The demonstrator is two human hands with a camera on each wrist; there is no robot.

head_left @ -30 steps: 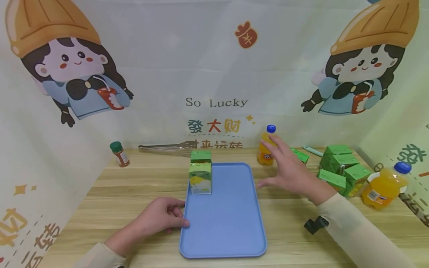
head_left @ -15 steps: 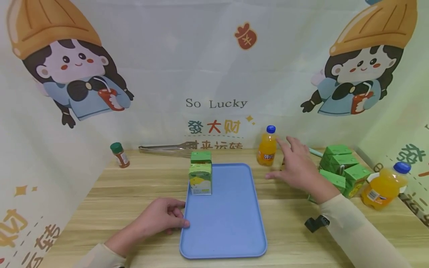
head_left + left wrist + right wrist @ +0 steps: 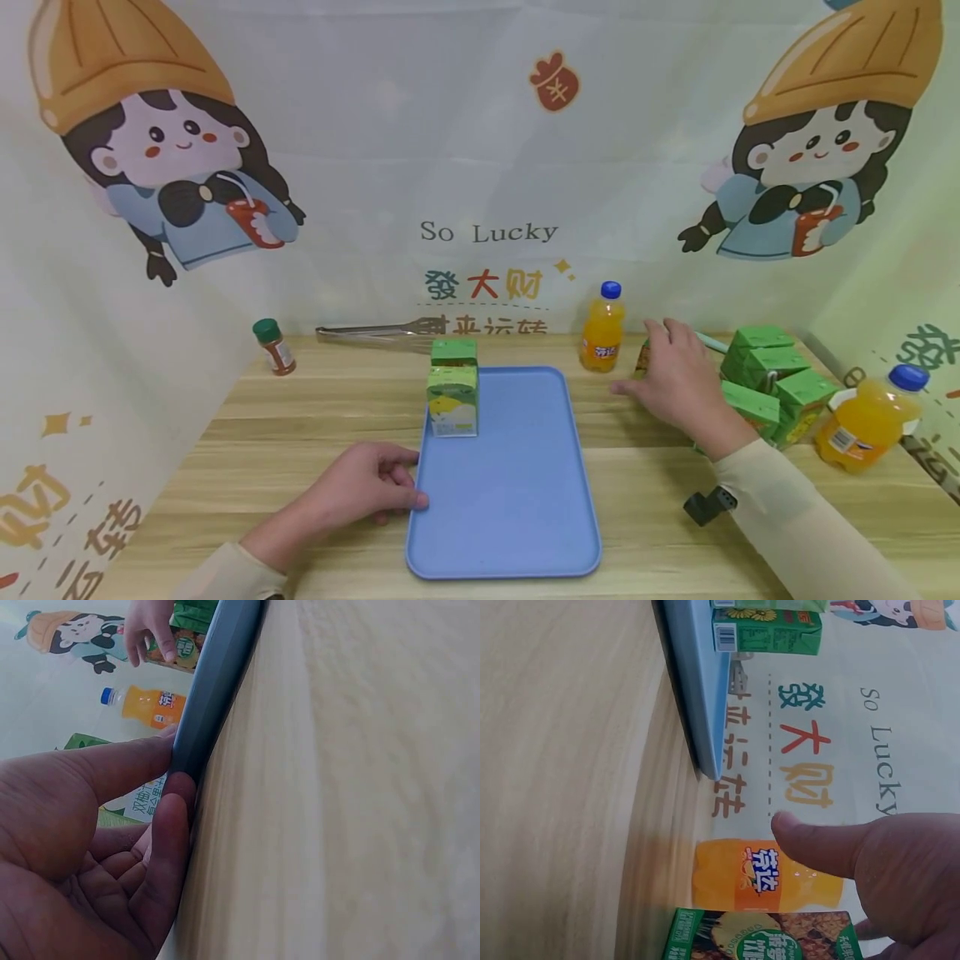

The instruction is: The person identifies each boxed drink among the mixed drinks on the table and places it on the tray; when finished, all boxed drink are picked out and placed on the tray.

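My left hand [image 3: 367,483] pinches the left rim of a blue tray [image 3: 502,475], as the left wrist view shows. Two green juice cartons [image 3: 453,404] stand one behind the other in the tray's far left corner. My right hand [image 3: 678,375] is over the right side of the table with thumb and fingers spread. Close by it stands a green-and-brown drink carton [image 3: 757,937], mostly hidden behind the hand in the head view. The thumb is apart from that carton; whether the fingertips touch it, I cannot tell. Just left of it stands an orange soda bottle [image 3: 602,337] with a blue cap.
Several green cartons [image 3: 772,375] cluster at the right, beside another orange soda bottle [image 3: 862,421]. A green-capped spice jar [image 3: 275,348] stands at the back left. Metal tongs [image 3: 367,331] lie along the back edge. A pale green handle [image 3: 712,342] lies behind the right hand.
My right hand has moved right, away from the orange bottle at the back, to the carton beside it. The left hand has stayed on the tray's rim.
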